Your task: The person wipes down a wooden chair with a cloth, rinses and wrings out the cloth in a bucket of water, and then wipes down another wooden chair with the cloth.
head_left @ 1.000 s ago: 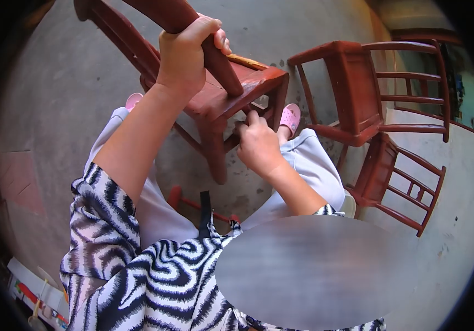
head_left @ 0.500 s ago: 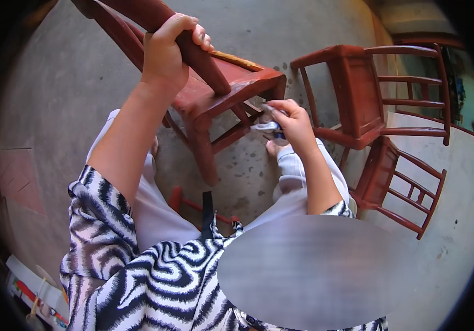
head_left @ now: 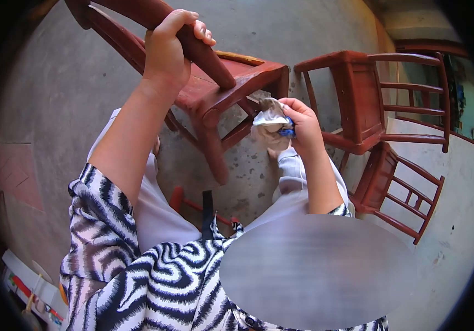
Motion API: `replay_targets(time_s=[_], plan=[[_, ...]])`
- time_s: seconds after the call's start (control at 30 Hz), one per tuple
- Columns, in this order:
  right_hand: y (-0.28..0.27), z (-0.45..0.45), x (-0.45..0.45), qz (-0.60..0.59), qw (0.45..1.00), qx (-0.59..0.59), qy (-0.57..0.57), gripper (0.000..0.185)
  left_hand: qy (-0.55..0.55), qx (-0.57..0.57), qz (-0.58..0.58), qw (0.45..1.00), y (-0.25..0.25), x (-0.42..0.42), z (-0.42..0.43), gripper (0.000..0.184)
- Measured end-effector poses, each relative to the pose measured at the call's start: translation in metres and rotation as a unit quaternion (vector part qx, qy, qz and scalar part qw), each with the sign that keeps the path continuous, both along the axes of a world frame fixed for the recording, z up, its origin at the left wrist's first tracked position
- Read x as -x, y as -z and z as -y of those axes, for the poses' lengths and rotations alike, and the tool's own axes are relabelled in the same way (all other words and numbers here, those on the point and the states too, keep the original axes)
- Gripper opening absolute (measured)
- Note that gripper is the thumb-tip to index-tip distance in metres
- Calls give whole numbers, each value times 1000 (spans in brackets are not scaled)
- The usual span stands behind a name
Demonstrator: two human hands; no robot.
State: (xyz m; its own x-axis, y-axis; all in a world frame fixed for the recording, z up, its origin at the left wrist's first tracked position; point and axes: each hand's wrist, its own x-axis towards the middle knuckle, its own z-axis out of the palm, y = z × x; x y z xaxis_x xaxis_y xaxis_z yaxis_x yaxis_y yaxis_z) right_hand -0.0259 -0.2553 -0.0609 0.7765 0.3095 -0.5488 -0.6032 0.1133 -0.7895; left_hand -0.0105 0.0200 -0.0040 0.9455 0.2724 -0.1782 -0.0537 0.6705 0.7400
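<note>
My left hand [head_left: 168, 49] is wrapped round a thick post of the back of a dark red wooden chair [head_left: 206, 91], which leans at a tilt in front of me. Between the fingers of my right hand [head_left: 306, 126] is a crumpled whitish cloth [head_left: 270, 122] with brown smudges and a blue patch. The cloth hangs close to the chair's front corner and legs, below the seat. Whether it touches the wood I cannot tell.
Two more red chairs stand on the right, one [head_left: 356, 99] farther off and one [head_left: 375, 176] nearer. Part of a red wooden frame [head_left: 177, 198] shows between my legs. A white box with items [head_left: 33, 295] is at the lower left.
My right hand has come out from under the chair seat toward the right, and the cloth is now in full view. My left hand and the chair have shifted slightly left.
</note>
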Motion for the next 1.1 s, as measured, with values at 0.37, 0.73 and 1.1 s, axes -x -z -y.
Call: replay_targets(time_s=[0.37,0.73,1.1], plan=[[16,-31,10,300,815,392,-304,24,-34,9,-12,999,-10,6,15,16],[24,-39,17,3,962,172,-210,41,46,-20,11,999,-7,6,12,13],[30,-42,34,115,947,131,-270,41,70,-35,8,997,-13,4,11,8]])
